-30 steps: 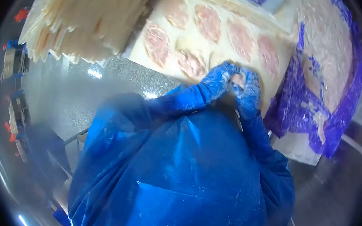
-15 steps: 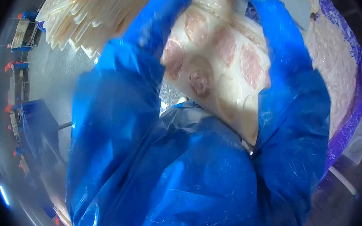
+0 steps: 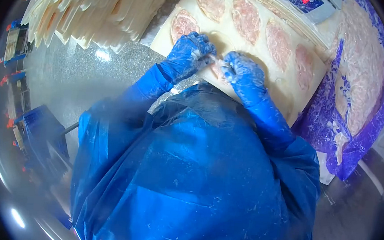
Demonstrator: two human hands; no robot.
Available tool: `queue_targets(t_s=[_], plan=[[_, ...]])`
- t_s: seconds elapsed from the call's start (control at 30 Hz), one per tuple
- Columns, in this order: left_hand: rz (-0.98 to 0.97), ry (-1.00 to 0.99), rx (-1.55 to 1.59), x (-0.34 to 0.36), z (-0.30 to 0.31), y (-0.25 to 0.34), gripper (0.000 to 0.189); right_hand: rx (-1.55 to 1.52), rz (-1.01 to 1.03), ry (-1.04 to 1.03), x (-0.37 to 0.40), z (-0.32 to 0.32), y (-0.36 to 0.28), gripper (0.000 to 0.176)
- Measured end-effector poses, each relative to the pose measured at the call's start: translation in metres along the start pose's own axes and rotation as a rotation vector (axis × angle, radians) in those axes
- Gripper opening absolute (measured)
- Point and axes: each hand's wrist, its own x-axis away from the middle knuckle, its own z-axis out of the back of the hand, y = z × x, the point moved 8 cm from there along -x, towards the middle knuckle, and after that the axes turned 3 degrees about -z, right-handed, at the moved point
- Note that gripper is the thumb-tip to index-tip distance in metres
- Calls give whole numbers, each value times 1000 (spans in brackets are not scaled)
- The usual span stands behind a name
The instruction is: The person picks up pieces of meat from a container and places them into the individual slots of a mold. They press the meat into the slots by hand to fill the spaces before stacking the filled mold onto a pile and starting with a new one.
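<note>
- Meat piece (image 3: 217, 71) sits between both hands, over the near edge of the white board (image 3: 263, 34); fingers curled, each hand pinching it. Pinch force: can't tell.
- Tear risk: soft, stringy-looking meat, uneven pull between left hand (image 3: 188, 57) and right hand (image 3: 246, 78).
- Drop risk: wet gloves could slip, and the near edge leaves little board underneath.
- Smear risk: left knuckles crowd the filled oval (image 3: 184, 24); a sideways swing could drag it.
- Board shift possible if a wrist leans on that edge.
</note>
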Motion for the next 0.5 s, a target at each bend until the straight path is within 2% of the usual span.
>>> queue_targets(t_s=[0.03,0.1,0.17,0.2,0.23,0.27,0.3,0.33,0.37,0.4,0.43,0.47,0.5], plan=[[19,-6,50,0,2,-5,22,-86,-62,4,2,3,9,22],[16,29,100,3,5,-10,20,-230,-8,23,5,14,10,19],[-16,149,47,3,8,-11,22,-417,-281,67,12,23,26,15],[-19,149,48,1,7,-9,22,-330,-225,115,11,28,21,15],[-26,252,79,0,15,-6,24,-329,-228,118,11,25,17,15],[-33,353,113,2,23,-4,26,-191,-93,123,11,22,-2,15],[-37,349,118,4,19,-4,26,-53,41,126,13,18,-21,17],[-83,165,177,3,1,1,28,137,-36,-3,18,-1,-16,26],[-126,-16,233,6,-16,6,30,140,-35,-2,19,-5,-17,26],[-161,37,65,9,-9,19,34,233,-68,-27,18,-9,-15,26],[-153,41,64,8,-7,18,34,323,-102,-55,18,-14,-14,27],[-151,-20,46,5,-11,17,35,262,-18,30,15,-8,-19,24],[-150,-78,27,2,-13,17,37,265,-22,31,19,-4,-18,24]])
